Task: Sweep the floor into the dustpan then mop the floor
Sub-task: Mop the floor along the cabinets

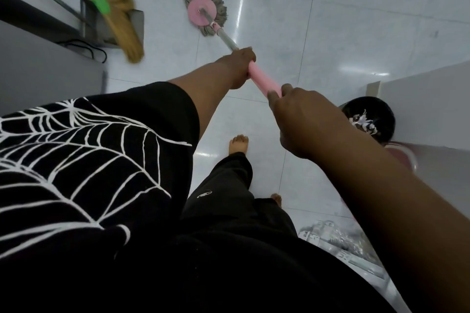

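Item: mop (205, 13), pink disc head flat on the white tiled floor (330, 20) ahead. I see left hand (237, 66) and right hand (302, 122) both clenched round its pink handle. Broom (122, 20) rests in what looks like the dustpan (89, 20), far left, blurred.

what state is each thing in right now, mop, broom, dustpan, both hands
mop: head flat on the floor tiles, handle tilted toward the person
broom: set aside, bristles resting in the dustpan
dustpan: on the floor by the wall, unheld
left hand: closed around the pink grip
right hand: closed on the grip's near end
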A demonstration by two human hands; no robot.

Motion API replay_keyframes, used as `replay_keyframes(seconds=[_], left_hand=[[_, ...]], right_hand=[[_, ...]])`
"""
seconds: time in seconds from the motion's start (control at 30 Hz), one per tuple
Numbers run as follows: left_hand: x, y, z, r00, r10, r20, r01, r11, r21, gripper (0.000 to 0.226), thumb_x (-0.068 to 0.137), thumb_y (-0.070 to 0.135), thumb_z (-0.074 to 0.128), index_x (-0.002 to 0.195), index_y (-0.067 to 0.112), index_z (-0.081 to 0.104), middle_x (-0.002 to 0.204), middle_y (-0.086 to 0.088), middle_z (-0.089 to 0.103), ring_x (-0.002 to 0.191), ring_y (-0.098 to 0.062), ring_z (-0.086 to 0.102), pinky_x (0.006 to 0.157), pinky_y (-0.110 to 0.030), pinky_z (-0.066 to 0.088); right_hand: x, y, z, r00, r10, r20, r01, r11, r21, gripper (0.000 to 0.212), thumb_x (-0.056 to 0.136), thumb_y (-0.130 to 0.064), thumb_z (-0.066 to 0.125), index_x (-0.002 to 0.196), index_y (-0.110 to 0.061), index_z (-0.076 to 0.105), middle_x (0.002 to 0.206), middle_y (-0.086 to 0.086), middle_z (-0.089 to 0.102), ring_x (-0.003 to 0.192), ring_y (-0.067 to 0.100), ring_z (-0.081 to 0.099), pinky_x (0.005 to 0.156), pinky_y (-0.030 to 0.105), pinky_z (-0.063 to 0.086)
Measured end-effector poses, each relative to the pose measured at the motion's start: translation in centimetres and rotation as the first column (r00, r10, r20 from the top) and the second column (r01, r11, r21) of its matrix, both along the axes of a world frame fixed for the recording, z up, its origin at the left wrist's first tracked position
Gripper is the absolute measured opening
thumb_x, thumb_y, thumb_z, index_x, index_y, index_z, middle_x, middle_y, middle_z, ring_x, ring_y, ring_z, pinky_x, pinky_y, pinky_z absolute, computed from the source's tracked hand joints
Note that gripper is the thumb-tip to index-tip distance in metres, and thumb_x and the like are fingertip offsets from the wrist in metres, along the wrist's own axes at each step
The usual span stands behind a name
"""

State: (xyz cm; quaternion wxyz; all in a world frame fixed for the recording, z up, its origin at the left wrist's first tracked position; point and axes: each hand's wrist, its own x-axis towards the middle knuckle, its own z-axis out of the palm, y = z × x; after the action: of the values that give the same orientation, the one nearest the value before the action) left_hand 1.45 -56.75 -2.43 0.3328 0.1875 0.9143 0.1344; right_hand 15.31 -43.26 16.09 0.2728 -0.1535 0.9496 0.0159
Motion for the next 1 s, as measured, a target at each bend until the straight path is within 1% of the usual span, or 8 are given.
replay_keyframes(seconds=[0.27, 0.43, 0.5, 0.6, 0.67, 0.77, 0.9, 1.0], left_hand=[[6.3, 0.6, 0.2, 1.000, -0.007, 0.010, 0.007, 1.000, 0.007, 0.036, 0.092, 0.019, 0.058, 0.124, 0.023, 0.040, 0.126, -0.011, 0.051, 0.096, -0.029, 0.060, 0.087, -0.047, 0.053], [13.9, 2.0, 1.6, 1.000, 0.003, 0.021, -0.004, 1.000, 0.022, 0.037, 0.096, 0.025, 0.056, 0.129, 0.021, 0.041, 0.145, -0.016, 0.037, 0.114, -0.038, 0.055, 0.100, -0.048, 0.044], [17.3, 2.5, 2.4, 1.000, 0.009, 0.024, -0.010, 0.999, 0.031, 0.035, 0.095, 0.025, 0.056, 0.128, 0.022, 0.042, 0.145, -0.015, 0.038, 0.111, -0.038, 0.056, 0.096, -0.046, 0.046], [22.4, 3.4, 3.7, 1.000, 0.014, 0.024, -0.015, 0.997, 0.076, 0.033, 0.095, 0.026, 0.057, 0.125, 0.020, 0.045, 0.136, -0.014, 0.047, 0.100, -0.033, 0.060, 0.089, -0.046, 0.051], [24.9, 4.0, 4.4, 0.999, 0.025, 0.022, -0.027, 0.994, 0.102, 0.031, 0.095, 0.027, 0.057, 0.123, 0.019, 0.047, 0.127, -0.011, 0.053, 0.095, -0.028, 0.061, 0.086, -0.044, 0.053], [29.0, 5.0, 5.3, 0.999, 0.040, 0.010, -0.041, 0.989, 0.142, 0.031, 0.095, 0.026, 0.058, 0.123, 0.018, 0.049, 0.125, -0.008, 0.055, 0.095, -0.027, 0.061, 0.086, -0.044, 0.053], [32.1, 5.8, 5.9, 0.997, 0.076, -0.009, -0.073, 0.979, 0.188, 0.029, 0.094, 0.026, 0.059, 0.121, 0.016, 0.051, 0.122, -0.008, 0.056, 0.091, -0.023, 0.059, 0.080, -0.036, 0.051], [32.2, 5.7, 6.0, 0.996, 0.093, -0.001, -0.091, 0.978, 0.188, 0.029, 0.095, 0.026, 0.058, 0.121, 0.016, 0.051, 0.123, -0.008, 0.056, 0.092, -0.024, 0.060, 0.082, -0.039, 0.052]], right_hand=[[5.8, 1.4, 1.4, 1.000, 0.008, 0.027, -0.009, 1.000, 0.005, 0.048, 0.091, -0.016, 0.056, 0.136, -0.006, 0.043, 0.099, 0.009, 0.050, 0.064, 0.018, 0.043, 0.059, 0.029, 0.037], [12.4, 3.1, 3.5, 0.998, 0.055, 0.037, -0.055, 0.998, 0.025, 0.050, 0.091, -0.016, 0.055, 0.138, -0.007, 0.042, 0.099, 0.008, 0.051, 0.062, 0.017, 0.043, 0.053, 0.026, 0.033], [15.2, 3.8, 4.4, 0.996, 0.072, 0.051, -0.073, 0.997, 0.025, 0.049, 0.090, -0.014, 0.056, 0.137, -0.008, 0.044, 0.098, 0.008, 0.051, 0.061, 0.016, 0.043, 0.048, 0.024, 0.026], [19.5, 5.3, 5.6, 0.994, 0.097, 0.051, -0.098, 0.995, 0.025, 0.047, 0.088, -0.014, 0.057, 0.133, -0.010, 0.047, 0.097, 0.006, 0.051, 0.061, 0.016, 0.045, 0.044, 0.023, 0.020], [21.4, 6.2, 6.0, 0.993, 0.106, 0.058, -0.107, 0.994, 0.016, 0.045, 0.088, -0.014, 0.055, 0.133, -0.012, 0.048, 0.089, 0.003, 0.045, 0.060, 0.014, 0.043, 0.046, 0.023, 0.025], [24.7, 7.7, 7.0, 0.990, 0.120, 0.073, -0.121, 0.993, 0.010, 0.045, 0.087, -0.014, 0.054, 0.132, -0.015, 0.048, 0.086, 0.000, 0.039, 0.060, 0.014, 0.043, 0.051, 0.025, 0.035], [26.9, 8.9, 7.6, 0.988, 0.133, 0.076, -0.135, 0.991, 0.016, 0.045, 0.085, -0.013, 0.054, 0.129, -0.018, 0.049, 0.085, -0.001, 0.042, 0.056, 0.010, 0.040, 0.047, 0.023, 0.029], [26.9, 8.6, 7.6, 0.983, 0.164, 0.079, -0.166, 0.986, 0.024, 0.045, 0.085, -0.014, 0.053, 0.130, -0.018, 0.049, 0.087, -0.001, 0.043, 0.056, 0.012, 0.040, 0.048, 0.025, 0.031]])
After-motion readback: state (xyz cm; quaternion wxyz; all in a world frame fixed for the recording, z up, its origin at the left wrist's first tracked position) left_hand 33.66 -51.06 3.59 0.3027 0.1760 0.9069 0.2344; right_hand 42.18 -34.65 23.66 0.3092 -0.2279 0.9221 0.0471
